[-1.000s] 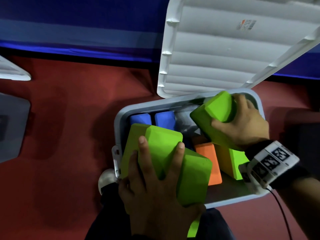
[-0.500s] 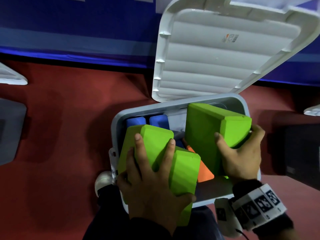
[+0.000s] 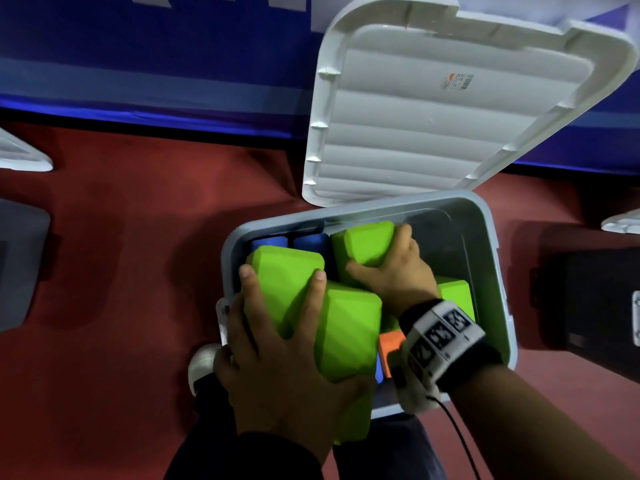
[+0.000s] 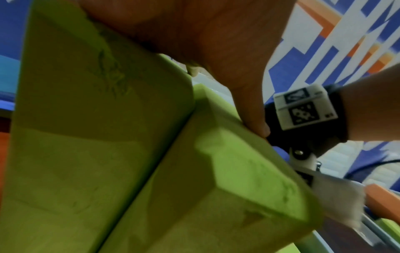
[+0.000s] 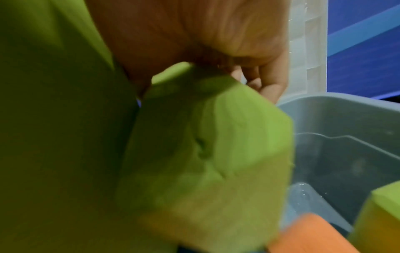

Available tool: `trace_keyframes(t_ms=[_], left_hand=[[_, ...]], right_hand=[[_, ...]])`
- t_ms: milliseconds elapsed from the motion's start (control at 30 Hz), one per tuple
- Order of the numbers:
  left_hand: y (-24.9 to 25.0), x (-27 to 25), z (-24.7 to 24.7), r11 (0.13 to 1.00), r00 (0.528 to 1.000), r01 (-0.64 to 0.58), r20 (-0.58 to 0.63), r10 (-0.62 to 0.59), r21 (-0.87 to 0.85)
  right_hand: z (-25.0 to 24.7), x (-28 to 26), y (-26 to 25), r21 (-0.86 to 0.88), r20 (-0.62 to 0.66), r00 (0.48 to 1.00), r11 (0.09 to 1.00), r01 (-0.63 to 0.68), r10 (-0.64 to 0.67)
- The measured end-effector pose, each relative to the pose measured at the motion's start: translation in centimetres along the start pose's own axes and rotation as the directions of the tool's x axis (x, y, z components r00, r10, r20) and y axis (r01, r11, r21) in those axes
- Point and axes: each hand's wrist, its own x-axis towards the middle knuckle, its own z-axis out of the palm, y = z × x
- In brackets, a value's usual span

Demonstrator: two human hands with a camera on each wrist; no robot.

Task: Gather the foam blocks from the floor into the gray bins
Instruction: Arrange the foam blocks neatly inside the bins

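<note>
A: Where are we with the bin [image 3: 498, 271]?

B: Its lid [image 3: 450, 109] stands open behind it. Our right hand [image 3: 398, 271] is inside, fingers wrapped round a green block [image 3: 363, 245] at the bin's back, beside two blue blocks [image 3: 287, 241]. Our left hand [image 3: 277, 368] spreads over a pair of green blocks [image 3: 311, 310] at the bin's left front, fingers splayed and curled over their edges, thumb under the near end, gripping both.

A: What else is in the bin?

B: An orange block [image 3: 389, 341] and another green one [image 3: 453, 294] lie low on the bin's right side; its back right corner shows bare wall.

A: So how do we seat these well?

B: We'd judge the right block should go down flat into that free corner, not wedged on edge against the blue ones. Then we lower the pair level, keeping them pressed together so neither slips out. Foam gives, so we shouldn't force it.
</note>
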Motion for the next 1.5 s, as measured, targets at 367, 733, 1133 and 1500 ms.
trace_keyframes(t_ms=[367, 733, 1133, 1500], left_hand=[[-0.6, 0.9, 0.3, 0.998, 0.996, -0.054, -0.073, 0.052, -0.020], [1.7, 0.5, 2.3, 0.992, 0.994, -0.063, -0.083, 0.072, 0.106], [3.4, -0.3, 3.7, 0.980, 0.975, -0.124, -0.164, 0.150, 0.156], [3.6, 0.3, 4.1, 0.975, 0.965, -0.162, -0.182, 0.189, 0.155]], right_hand=[[9.5, 7.8, 3.2, -0.110, 0.193, 0.961, 0.977, -0.182, 0.200], [-0.6, 5.9, 14.7, -0.392, -0.379, 0.925, 0.912, -0.122, -0.039], [-3.2, 2.2, 26.3, -0.325, 0.085, 0.950, 0.910, -0.258, 0.300], [3.7, -0.6, 17.9, -0.405, 0.115, 0.990, 0.914, -0.027, 0.080]])
